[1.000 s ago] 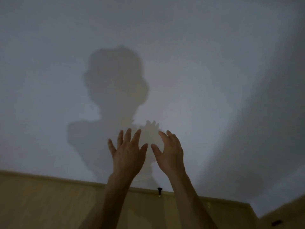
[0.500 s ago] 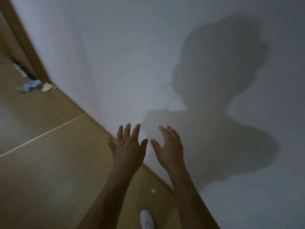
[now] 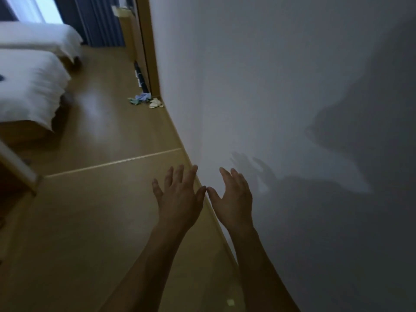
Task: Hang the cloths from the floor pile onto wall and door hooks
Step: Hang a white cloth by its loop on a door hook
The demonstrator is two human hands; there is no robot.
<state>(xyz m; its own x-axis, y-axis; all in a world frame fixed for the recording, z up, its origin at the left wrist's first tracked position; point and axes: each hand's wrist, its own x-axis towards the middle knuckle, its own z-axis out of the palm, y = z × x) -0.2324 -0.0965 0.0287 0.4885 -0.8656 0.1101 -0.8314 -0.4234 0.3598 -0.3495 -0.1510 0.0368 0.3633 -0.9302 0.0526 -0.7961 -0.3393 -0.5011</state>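
Note:
A small pile of cloths [image 3: 145, 100], blue, green and cream, lies on the wooden floor far ahead, at the foot of the white wall beside a wooden door frame. My left hand [image 3: 179, 197] and my right hand [image 3: 234, 197] are stretched out in front of me, side by side, fingers spread and holding nothing. Their thumbs almost touch. Both hands are well short of the pile. No hook shows in this view.
The white wall [image 3: 270, 86] runs along the right, with my shadow on it. Two beds with white covers [image 3: 29, 86] stand at the left. A wooden door frame [image 3: 147, 46] and dark curtains [image 3: 99, 19] are at the back. The wooden floor [image 3: 90, 221] stretches between.
The view has swung left from the bare wall and down the room, bringing the floor, the cloth pile and the beds into sight. Both hands stay raised, open and together.

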